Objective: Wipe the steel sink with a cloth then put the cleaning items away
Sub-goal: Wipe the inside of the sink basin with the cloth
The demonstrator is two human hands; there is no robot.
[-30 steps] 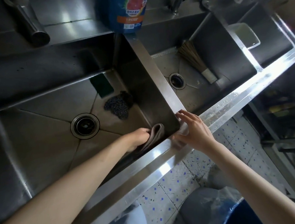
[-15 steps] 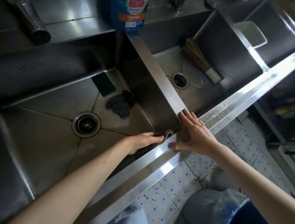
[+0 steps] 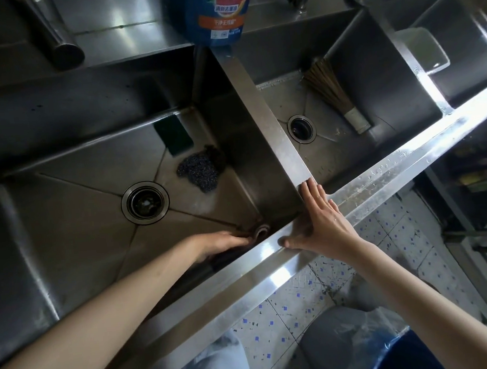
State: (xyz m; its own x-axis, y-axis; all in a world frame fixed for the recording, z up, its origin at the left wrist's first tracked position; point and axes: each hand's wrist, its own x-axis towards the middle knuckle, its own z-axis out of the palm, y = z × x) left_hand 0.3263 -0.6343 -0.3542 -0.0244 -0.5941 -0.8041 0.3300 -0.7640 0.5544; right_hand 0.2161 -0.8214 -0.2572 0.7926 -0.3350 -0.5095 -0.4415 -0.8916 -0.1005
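The steel sink has a left basin with a round drain. My left hand presses a grey cloth into the basin's near right corner; only a rolled edge of the cloth shows past my fingers. My right hand lies flat with straight fingers on the front rim, where the divider meets it. A green scouring pad and a steel wool ball lie at the basin's back right. A blue detergent bottle stands on the back ledge.
The right basin holds a bamboo brush and its own drain. A white container sits in a third basin at the far right. A tap spout hangs over the back left. Tiled floor and a blue bin lie below.
My left hand has slid the cloth down the divider wall into the near corner, so most of it is now hidden. My right hand has shifted slightly along the rim.
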